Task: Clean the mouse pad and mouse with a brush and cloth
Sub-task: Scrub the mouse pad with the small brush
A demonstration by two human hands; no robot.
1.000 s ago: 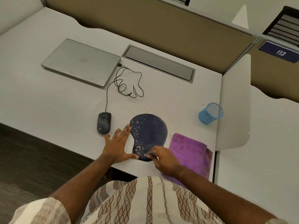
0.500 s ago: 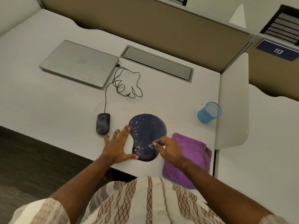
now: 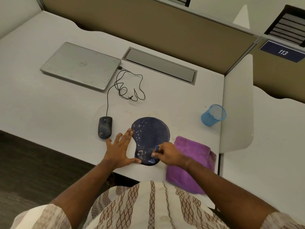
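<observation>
White bench (image 3: 49, 113) filled most of the view, its near edge just past the person's patterned shirt. Closest in, the left hand (image 3: 119, 149) lay flat with fingers spread, thumb and forefinger touching the left rim of the dark blue mouse pad (image 3: 150, 134). The right hand (image 3: 170, 156) was pinched round a small blue brush (image 3: 156, 148), whose tip was down on the pad's near lobe, where pale smears showed.

Judging from that, the brushing of the pad was under way and far from done, since pale specks dotted its far left part too. Short strokes in one direction would probably serve best, working from the near lobe outward, with the flat left hand pressing at the rim so the pad could not slide. Sweeping leftward or away seemed wiser than rightward (the purple cloth (image 3: 193, 162) lay just beside the pad and would catch the dirt).

Left of the pad sat the speckled mouse (image 3: 105, 127), apart from both hands and seemingly uncleaned. A blue mesh cup (image 3: 212, 115) stood well to the right. Farther back the mouse's cable (image 3: 125, 86) looped to a closed laptop (image 3: 80, 65), with a brown partition (image 3: 148, 27) behind.
</observation>
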